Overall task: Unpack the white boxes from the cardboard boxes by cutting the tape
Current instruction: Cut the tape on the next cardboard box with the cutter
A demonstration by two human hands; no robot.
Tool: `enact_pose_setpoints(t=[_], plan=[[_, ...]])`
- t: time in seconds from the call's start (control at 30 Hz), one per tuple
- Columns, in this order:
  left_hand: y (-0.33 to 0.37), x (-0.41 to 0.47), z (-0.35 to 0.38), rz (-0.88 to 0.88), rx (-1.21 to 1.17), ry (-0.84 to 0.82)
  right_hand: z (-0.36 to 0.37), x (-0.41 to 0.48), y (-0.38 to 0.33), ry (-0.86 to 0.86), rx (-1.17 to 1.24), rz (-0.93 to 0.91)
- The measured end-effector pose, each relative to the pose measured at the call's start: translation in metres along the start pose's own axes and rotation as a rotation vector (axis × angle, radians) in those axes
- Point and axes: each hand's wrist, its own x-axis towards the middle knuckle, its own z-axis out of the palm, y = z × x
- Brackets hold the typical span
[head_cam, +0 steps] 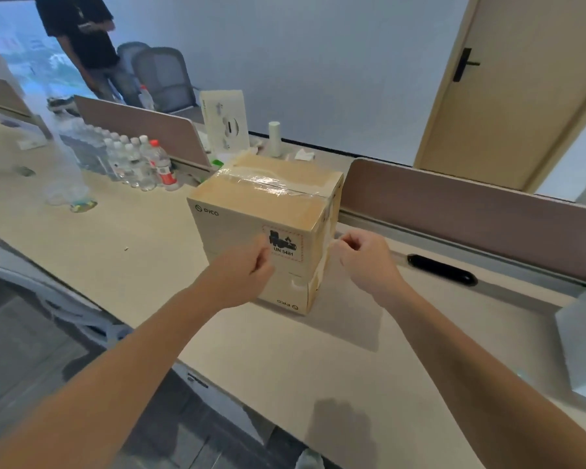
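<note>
Left hand (pixel 247 275) and right hand (pixel 362 262) curl beside the cardboard box (pixel 237 228); what they hold, I cannot tell. Cut gently along the tape (pixel 271 182) above them.

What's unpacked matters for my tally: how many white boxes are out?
2. One white box stands upright behind the cardboard box; the other lies at the desk's right edge, partly cropped. More may be hidden inside it.
</note>
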Motion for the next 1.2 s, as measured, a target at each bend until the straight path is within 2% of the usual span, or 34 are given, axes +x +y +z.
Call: enact_pose_setpoints(t=[0.1, 0.2, 0.43, 0.6, 0.73, 0.9, 1.2], plan=[[-0.009, 0.05, -0.016, 0.054, 0.047, -0.008, 0.013, 0.047, 0.002, 0.003, 0.054, 0.054], [-0.034, 0.102, -0.03, 0.093, 0.15, 0.061, 0.023, 0.091, 0.002, 0.018, 0.081, 0.154], [-0.096, 0.2, -0.052, -0.099, 0.28, 0.138, 0.048, 0.17, 0.004, 0.038, 0.084, 0.391], [-0.143, 0.246, -0.06, -0.233, 0.36, 0.082, 0.068, 0.197, 0.001, 0.064, 0.113, 0.549], [-0.173, 0.268, -0.064, -0.337, 0.223, -0.029, 0.078, 0.205, 0.008, 0.193, -0.056, 0.544], [-0.188, 0.285, -0.065, -0.402, 0.136, -0.107, 0.08, 0.205, 0.009, 0.224, -0.15, 0.515], [-0.18, 0.273, -0.064, -0.393, 0.105, -0.033, 0.08, 0.197, 0.002, 0.228, -0.042, 0.536]])
